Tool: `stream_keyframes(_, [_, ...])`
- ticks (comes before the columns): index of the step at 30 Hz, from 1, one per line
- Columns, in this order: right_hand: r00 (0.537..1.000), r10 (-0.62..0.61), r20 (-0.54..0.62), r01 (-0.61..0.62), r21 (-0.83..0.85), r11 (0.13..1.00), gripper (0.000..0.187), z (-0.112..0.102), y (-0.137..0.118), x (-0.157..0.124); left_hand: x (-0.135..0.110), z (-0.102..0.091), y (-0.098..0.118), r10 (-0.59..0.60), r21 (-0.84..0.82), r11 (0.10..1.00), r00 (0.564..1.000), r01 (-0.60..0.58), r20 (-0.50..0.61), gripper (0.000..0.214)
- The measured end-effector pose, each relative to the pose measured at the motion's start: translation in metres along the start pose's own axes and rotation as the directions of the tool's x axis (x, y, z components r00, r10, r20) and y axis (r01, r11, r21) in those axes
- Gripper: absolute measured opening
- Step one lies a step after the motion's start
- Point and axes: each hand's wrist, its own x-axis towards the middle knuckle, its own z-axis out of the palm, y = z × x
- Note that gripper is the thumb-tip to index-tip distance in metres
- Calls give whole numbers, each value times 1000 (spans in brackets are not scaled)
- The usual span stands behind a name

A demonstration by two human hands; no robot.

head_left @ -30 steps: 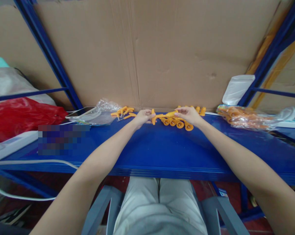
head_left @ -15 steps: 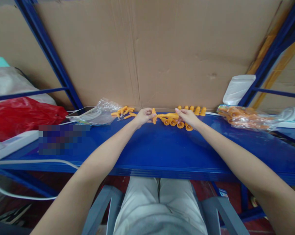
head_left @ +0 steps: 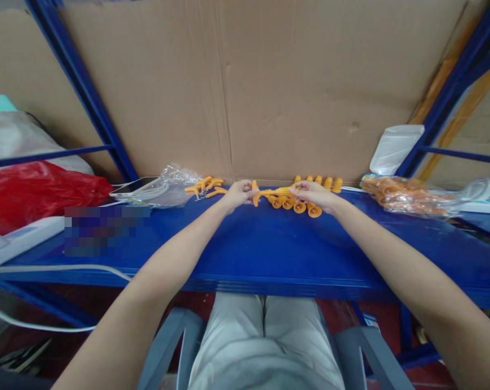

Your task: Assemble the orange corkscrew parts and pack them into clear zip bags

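Pinching orange piece [head_left: 274, 192], right hand [head_left: 315, 195] curled

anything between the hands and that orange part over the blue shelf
Nothing visible. The left hand and right hand both grip the orange part, one at each end, above the shelf.
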Motion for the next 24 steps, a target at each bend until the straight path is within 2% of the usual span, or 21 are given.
stream_keyframes(4, [998, -64, 13, 64, 12, 998, 45, -1, 3, 1, 1, -1, 0, 0, -7, 1000, 1000, 0, 9, 11])
stream_keyframes(8, [995, -100, 27, 100, -15, 995, 51, -1, 2, 0, 1, -2, -1, 12, -17, 1000, 1000, -11, 14, 12])
stream_keyframes(17, [997, -34, -75, 28, -81, 996, 64, 5, 0, -3, 3, -2, -4, 20, -16, 1000, 999, -19, 25, 13])
stream_keyframes(21, [998, 9, -66, -15, -93, 996, 63, 5, -1, -3, 2, 0, -3, 10, -15, 1000, 1000, -9, 13, 11])
stream_keyframes(24, [998, -21, -52, 17, -68, 998, 62, 4, -1, -2, 2, 1, -3, 8, -12, 1000, 1000, -8, 5, 11])
